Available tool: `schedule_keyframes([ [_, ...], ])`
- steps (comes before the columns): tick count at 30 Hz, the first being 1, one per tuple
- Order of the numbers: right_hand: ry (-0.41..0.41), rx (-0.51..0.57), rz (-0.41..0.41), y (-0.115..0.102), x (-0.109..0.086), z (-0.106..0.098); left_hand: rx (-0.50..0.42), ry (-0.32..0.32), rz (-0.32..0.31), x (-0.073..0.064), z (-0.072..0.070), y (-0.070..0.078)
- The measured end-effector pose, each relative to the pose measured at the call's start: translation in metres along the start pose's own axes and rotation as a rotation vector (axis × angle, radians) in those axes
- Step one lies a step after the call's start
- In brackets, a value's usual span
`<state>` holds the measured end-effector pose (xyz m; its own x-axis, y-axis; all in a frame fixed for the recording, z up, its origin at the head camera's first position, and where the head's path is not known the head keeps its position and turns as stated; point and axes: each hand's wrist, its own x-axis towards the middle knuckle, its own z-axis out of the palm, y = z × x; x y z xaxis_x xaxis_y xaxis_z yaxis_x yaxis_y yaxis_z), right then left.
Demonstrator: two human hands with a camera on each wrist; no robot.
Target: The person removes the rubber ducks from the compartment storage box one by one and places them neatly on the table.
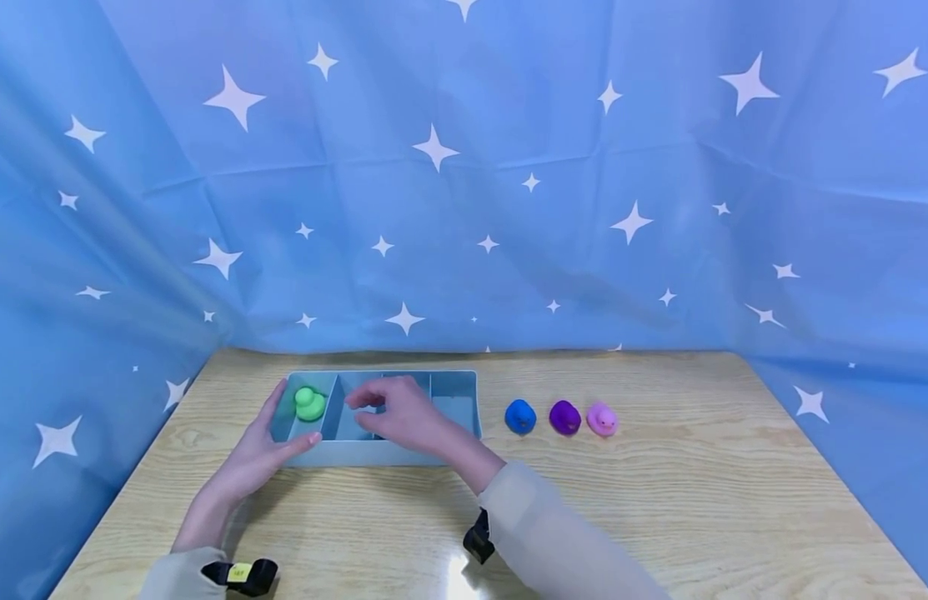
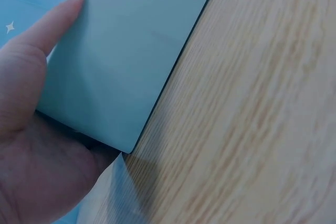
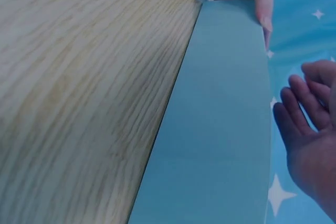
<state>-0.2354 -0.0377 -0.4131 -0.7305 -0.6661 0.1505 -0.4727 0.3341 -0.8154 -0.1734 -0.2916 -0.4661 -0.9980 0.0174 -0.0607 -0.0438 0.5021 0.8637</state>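
We've got the left hand (image 1: 253, 454) gripping the tray (image 1: 373, 453) by its left end, thumb along front rim. Right hand (image 1: 407, 412) holds nothing: fingers (image 1: 368, 392) curved, apart from thumb, over the middle compartments (image 1: 351, 429). Green duck (image 1: 309, 405) sits in leftmost compartment (image 1: 283, 421). We'd brace lightly, clear the dividers (image 1: 329, 408).

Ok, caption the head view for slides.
Left hand grips a divided tray holding a green toy duck, right hand above; blue, purple and pink ducks alongside.

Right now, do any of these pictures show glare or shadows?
Head view: a white glare spot on the table, near the bottom edge; left wrist view: a shadow by one corner of the blue tray; right wrist view: no bright glare spot.
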Motion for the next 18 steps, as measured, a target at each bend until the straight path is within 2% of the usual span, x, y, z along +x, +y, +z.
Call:
schedule_keyframes([
  [7,-0.004,-0.018,0.024,-0.003,0.016,0.008,0.002,0.008,0.002,0.000,-0.002,0.000],
  [18,-0.020,-0.056,0.008,-0.007,0.049,0.033,-0.023,-0.005,0.017,0.001,-0.001,-0.001],
])
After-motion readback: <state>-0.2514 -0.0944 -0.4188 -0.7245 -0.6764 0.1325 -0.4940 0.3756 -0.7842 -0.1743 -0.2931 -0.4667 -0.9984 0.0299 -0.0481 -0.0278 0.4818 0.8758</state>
